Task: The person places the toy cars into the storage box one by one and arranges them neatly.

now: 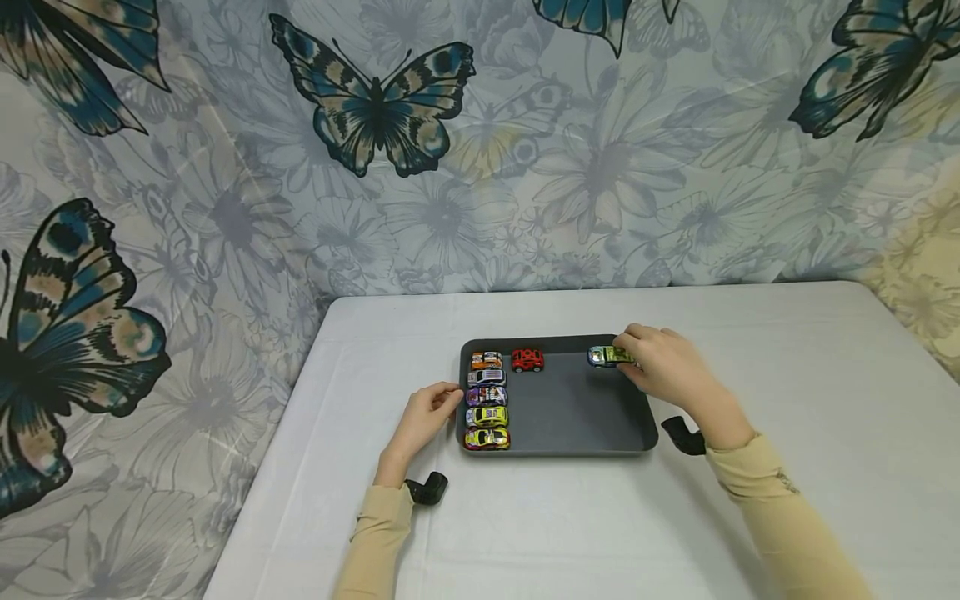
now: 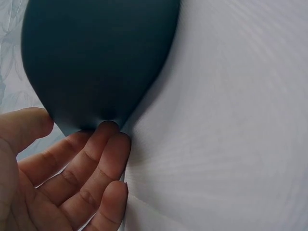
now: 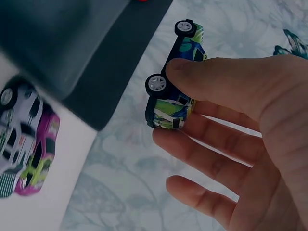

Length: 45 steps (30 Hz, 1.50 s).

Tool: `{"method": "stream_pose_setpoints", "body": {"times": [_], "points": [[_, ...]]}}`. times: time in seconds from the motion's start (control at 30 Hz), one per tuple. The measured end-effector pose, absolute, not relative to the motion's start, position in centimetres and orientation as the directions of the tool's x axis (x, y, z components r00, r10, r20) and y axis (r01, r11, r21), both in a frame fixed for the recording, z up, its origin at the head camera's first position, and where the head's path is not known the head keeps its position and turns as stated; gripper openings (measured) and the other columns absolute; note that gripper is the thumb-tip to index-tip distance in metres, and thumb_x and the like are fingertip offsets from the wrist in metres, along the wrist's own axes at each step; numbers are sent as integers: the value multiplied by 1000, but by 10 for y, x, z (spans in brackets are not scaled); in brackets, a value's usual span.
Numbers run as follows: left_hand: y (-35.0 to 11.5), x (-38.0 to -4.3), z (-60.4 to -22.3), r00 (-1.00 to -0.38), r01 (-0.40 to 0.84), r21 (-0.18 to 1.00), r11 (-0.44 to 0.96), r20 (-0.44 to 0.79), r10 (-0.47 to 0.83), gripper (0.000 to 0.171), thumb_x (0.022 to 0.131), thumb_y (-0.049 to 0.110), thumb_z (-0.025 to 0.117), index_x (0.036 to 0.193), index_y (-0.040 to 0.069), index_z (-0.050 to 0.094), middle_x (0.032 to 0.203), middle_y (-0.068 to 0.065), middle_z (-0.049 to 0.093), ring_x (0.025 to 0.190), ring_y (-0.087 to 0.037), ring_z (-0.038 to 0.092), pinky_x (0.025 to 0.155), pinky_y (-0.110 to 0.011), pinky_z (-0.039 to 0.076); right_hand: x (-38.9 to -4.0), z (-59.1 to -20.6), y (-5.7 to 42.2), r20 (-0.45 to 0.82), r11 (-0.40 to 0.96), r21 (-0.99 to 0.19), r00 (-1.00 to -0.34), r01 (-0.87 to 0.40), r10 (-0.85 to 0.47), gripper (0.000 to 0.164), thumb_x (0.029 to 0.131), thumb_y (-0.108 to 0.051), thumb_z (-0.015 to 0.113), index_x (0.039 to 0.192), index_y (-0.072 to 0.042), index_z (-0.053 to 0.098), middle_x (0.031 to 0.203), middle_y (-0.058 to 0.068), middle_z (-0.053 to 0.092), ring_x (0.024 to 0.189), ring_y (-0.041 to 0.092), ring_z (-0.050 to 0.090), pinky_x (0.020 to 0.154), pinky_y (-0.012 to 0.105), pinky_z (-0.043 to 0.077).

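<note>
At the two o'clock corner of the tray point(image 1: 573, 412), the right hand point(image 1: 663, 367) pinches the green car point(image 1: 604, 356) in its fingers, long axis nine to three; the red car point(image 1: 528, 360) stands at its nine o'clock. Farther off, the left hand point(image 1: 425, 417) grips the tray's nine o'clock edge.

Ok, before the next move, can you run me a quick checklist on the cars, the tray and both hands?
1. Grip on the green car: ok, the right hand pinches it.
2. Right hand free for another car: not ok, it holds that one.
3. Left hand at the tray: ok, its fingers touch the edge.
4. Firmness of that contact: cannot tell.
5. Five cars in one column along the tray's left side: ok.
6. Red car apart from the green one: ok, bare tray between them.
</note>
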<state>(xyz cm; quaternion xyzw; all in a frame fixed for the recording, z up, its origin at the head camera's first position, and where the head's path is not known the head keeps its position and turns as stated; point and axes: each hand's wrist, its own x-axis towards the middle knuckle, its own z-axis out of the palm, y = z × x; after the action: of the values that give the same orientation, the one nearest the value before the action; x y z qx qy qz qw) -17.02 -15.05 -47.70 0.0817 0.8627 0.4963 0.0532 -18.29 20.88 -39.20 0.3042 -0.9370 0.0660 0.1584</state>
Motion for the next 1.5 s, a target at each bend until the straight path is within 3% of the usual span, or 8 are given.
{"method": "stream_pose_setpoints", "body": {"times": [0.67,1.1,1.5], "points": [[-150,-170,-475,-981,85,865,494,-15,194,35,94,27,56,116,-1,61,90,-8,67,72,-15,63,68,-30,50,-200,-411,160,261,762,-47,-744,-646,-615,25,72,-12,80,92,-6,66,86,7,60,73,23,61,70,43,49],[-151,-171,-476,-980,98,863,496,-2,197,33,94,24,56,114,-2,61,88,-8,67,70,-13,62,67,-29,50,-208,-419,141,227,740,-57,-730,-670,-644,23,73,-13,79,91,-6,66,85,7,60,74,23,60,69,41,49],[-151,-171,-477,-980,100,865,492,0,199,34,94,26,56,114,-1,61,86,-7,67,69,-13,61,66,-29,49,-211,-424,128,193,728,-66,-725,-682,-662,21,73,-14,79,89,-7,66,78,3,56,64,17,55,59,34,46]]}}
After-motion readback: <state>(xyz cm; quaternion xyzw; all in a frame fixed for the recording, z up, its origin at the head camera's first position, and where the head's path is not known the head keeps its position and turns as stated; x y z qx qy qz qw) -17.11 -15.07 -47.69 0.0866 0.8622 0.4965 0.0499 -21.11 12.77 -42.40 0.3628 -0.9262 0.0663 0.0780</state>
